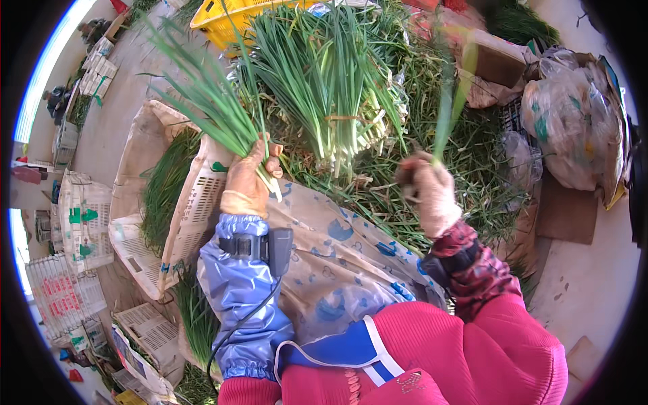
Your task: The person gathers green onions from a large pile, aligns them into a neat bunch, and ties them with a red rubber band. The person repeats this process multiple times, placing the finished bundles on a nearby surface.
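Note:
My gloved left hand (pixel 251 172) is closed round a small bunch of green leafy stalks, like scallions or garlic greens (pixel 217 114), with the white ends pointing down past my fingers. At the right, my gloved right hand (pixel 430 190) grips a green and yellowish leaf (pixel 448 111); both are blurred. Between and beyond my hands lies a larger heap of the same stalks (pixel 324 76), partly tied with a brownish band (pixel 340 118). Loose leaf trimmings (pixel 385 197) spread below and to the right of it. A patterned plastic sheet (pixel 334 253) covers my lap.
A white plastic crate (pixel 187 212) with greens stands tilted at my left, more crates (pixel 83 223) beyond it. A yellow crate (pixel 217 20) is at the top. At right are a cardboard box (pixel 493 63) and a large bundle of clear plastic (pixel 564 121). People (pixel 56 101) are far left.

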Action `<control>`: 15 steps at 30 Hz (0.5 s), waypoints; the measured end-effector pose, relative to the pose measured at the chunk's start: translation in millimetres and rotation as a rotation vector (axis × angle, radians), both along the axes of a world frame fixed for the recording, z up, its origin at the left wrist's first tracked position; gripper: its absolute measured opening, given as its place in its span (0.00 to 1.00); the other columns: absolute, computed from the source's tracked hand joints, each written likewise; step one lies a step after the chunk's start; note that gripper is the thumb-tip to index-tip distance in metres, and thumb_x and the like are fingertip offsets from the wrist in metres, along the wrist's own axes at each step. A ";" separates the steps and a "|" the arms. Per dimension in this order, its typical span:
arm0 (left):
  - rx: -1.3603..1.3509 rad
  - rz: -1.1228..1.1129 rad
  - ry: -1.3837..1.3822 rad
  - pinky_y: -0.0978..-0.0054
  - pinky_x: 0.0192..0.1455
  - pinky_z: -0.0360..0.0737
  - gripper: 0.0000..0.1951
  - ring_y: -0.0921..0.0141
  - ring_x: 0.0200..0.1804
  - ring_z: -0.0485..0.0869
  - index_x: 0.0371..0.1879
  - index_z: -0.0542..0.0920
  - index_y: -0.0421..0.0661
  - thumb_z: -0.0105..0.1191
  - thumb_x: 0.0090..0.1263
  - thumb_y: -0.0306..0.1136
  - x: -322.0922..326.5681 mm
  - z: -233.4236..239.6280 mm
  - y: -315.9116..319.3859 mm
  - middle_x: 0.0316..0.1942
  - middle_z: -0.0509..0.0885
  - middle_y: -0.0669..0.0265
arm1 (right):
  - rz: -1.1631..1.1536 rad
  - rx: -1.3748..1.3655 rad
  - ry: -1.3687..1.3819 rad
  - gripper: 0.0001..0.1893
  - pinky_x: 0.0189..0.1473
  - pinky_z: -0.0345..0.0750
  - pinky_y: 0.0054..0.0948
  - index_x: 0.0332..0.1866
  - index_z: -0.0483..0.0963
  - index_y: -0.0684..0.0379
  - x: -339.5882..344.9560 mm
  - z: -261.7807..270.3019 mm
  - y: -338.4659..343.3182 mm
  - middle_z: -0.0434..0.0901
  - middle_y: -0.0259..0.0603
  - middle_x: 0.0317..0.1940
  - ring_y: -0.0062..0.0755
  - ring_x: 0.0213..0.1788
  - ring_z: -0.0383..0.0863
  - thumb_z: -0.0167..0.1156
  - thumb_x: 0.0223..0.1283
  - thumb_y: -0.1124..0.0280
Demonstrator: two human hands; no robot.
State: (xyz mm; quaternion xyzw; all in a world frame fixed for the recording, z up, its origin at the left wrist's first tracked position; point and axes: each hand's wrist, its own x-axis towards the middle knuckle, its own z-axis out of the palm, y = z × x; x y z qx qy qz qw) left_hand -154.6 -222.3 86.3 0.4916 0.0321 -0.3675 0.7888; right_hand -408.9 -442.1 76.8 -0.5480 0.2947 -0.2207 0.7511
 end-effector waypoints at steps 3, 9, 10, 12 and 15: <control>0.122 0.023 -0.099 0.81 0.20 0.67 0.13 0.82 0.19 0.69 0.42 0.79 0.46 0.70 0.67 0.34 -6.9 -18.0 -21.4 0.28 0.83 0.70 | -0.208 0.025 0.700 0.12 0.21 0.71 0.22 0.53 0.78 0.54 -48.2 -15.7 -34.5 0.82 0.34 0.29 0.19 0.24 0.77 0.51 0.77 0.61; 0.434 0.085 -0.171 0.79 0.15 0.61 0.16 0.80 0.15 0.68 0.42 0.79 0.44 0.71 0.59 0.20 -18.8 -54.0 -74.9 0.26 0.82 0.69 | 0.591 -0.673 1.192 0.23 0.55 0.81 0.42 0.60 0.78 0.57 -42.6 15.2 -17.5 0.86 0.54 0.45 0.56 0.50 0.85 0.58 0.66 0.55; 0.507 0.087 -0.270 0.76 0.14 0.61 0.15 0.78 0.13 0.67 0.40 0.79 0.44 0.72 0.58 0.21 -17.6 -56.9 -82.7 0.23 0.81 0.69 | 0.570 -0.639 1.000 0.21 0.55 0.81 0.44 0.59 0.78 0.57 -25.0 20.7 -7.2 0.86 0.55 0.45 0.56 0.51 0.85 0.57 0.66 0.56; 0.619 0.086 -0.311 0.73 0.13 0.62 0.16 0.76 0.12 0.69 0.41 0.80 0.43 0.71 0.57 0.20 -18.8 -59.6 -89.6 0.22 0.81 0.67 | 0.506 -0.668 0.720 0.18 0.53 0.80 0.46 0.55 0.78 0.58 15.5 31.4 14.4 0.85 0.57 0.43 0.57 0.50 0.84 0.56 0.67 0.58; 0.585 0.102 -0.234 0.71 0.18 0.70 0.18 0.73 0.16 0.76 0.41 0.81 0.41 0.69 0.51 0.21 -14.4 -55.0 -79.4 0.21 0.82 0.66 | 0.483 -0.829 0.567 0.15 0.49 0.80 0.47 0.48 0.78 0.59 73.4 46.6 33.4 0.84 0.57 0.40 0.59 0.47 0.84 0.55 0.68 0.59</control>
